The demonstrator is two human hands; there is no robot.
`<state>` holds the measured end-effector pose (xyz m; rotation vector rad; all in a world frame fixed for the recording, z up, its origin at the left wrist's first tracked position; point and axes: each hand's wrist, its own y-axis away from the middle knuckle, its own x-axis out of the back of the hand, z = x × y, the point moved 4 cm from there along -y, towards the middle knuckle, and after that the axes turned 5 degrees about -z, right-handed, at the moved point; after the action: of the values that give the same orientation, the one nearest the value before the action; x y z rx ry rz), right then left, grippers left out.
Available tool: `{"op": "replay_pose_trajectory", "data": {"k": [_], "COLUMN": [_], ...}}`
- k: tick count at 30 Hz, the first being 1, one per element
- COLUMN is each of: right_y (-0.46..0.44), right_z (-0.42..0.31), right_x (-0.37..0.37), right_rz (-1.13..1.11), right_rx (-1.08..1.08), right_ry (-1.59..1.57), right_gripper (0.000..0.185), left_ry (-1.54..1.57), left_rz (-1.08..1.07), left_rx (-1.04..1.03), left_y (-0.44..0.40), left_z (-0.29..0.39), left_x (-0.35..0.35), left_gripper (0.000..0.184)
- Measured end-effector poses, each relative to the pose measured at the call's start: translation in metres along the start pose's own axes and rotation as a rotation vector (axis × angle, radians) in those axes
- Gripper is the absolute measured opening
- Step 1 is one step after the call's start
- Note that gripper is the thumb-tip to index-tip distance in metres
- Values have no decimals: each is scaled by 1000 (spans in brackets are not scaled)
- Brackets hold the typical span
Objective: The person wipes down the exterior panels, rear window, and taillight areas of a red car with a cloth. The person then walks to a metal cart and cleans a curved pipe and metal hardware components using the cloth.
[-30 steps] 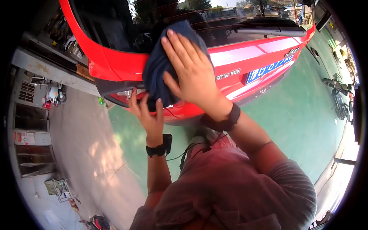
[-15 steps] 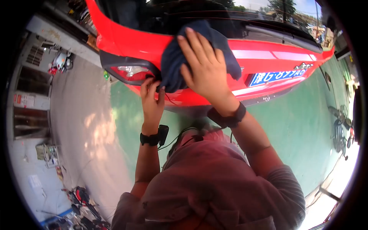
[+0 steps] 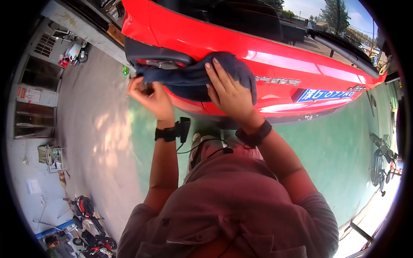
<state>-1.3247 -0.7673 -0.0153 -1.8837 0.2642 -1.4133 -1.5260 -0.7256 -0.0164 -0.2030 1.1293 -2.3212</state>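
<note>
A dark blue cloth [image 3: 185,81] lies stretched across the rear corner of a red car [image 3: 189,38], over part of the tail light [image 3: 165,64]. My left hand [image 3: 150,96] pinches the cloth's left end near the black light surround. Flat on the cloth's right part rests my right hand [image 3: 230,88], its fingers stretched out and pressing it against the red panel. Under the cloth, the car's surface is hidden. To the right of that hand are chrome letters [image 3: 277,81] and a blue number plate [image 3: 325,95].
A rear wiper [image 3: 344,51] runs along the back window. Green floor [image 3: 318,150] spreads below the bumper. Scooters [image 3: 79,53] stand at the left wall, and a motorcycle [image 3: 380,159] is at the right. A cable [image 3: 189,151] hangs from my left wristband.
My left hand has moved left, drawing the cloth out across the tail light. The right hand has slid lower with the cloth. The view has shifted, so the car sits differently.
</note>
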Motion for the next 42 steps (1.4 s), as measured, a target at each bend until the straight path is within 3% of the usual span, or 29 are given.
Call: {"op": "replay_pose_trajectory", "data": {"k": [1, 3, 6, 9, 12, 14, 15, 16, 19, 20, 23, 27, 30, 32, 34, 35, 37, 40, 42], "right_y": [-3, -4, 14, 19, 24, 13, 3, -8, -24, -23, -5, 1, -48, -56, -58, -57, -40, -16, -5], "right_z": [-3, -7, -4, -6, -12, -24, -29, -35, -43, -44, -39, -63, -94, -97, -99, -101, -100, -104, -107], "right_x": [-4, -12, -42, -53, -61, -49, -42, -36, -38, -46, -79, -115, -150, -190, -194, -195, -201, -192, -185], "right_rz": [-17, -50, -86, -124, -173, -130, 33, 195, 287, 198, 20, -2, -45, 9, -256, -393, -359, -282, -246], "right_rx": [-15, -45, -4, 29, -32, -127, -146, -165, -188, -183, -76, -35, -72, -183, -342, -419, -306, -186, -198], "right_ry": [25, 65, 217, 279, 221, 101, 144, 186, 236, 241, 279, 256, 177, 199, 78, 19, 145, 309, 381], "right_gripper": [55, 56, 52, 51, 53, 57, 59, 61, 63, 65, 65, 61, 61, 62, 62, 62, 62, 62, 59], "left_ry": [203, 309, -60, -145, -146, 176, 332, 420, -26, -170, -97, 261, 88, -88, -270, -236, -221, -404, -354], "left_rz": [-99, -245, -474, -845, -911, -634, -486, -310, -503, -671, -843, -390, -290, -379, -549, -628, -802, -1105, -1084], "left_rx": [287, 361, 170, 87, 103, 329, 432, 400, -104, -199, -38, 651, 414, 250, 95, 146, 324, 290, 814], "left_y": [4, 23, 64, 83, 69, 34, 20, 11, -10, -3, 25, -11, -51, -69, -79, -77, -55, -20, -28], "left_z": [-7, -27, -60, -81, -78, -59, -55, -55, -47, -58, -97, -113, -135, -155, -164, -172, -186, -196, -184], "left_x": [-11, -39, -45, -25, -15, -5, -2, 1, 1, -1, 31, 102, 120, 115, 117, 120, 133, 155, 160], "left_gripper": [36, 34, 39, 39, 39, 41, 42, 42, 40, 41, 40, 26, 23, 23, 24, 25, 25, 24, 21]}}
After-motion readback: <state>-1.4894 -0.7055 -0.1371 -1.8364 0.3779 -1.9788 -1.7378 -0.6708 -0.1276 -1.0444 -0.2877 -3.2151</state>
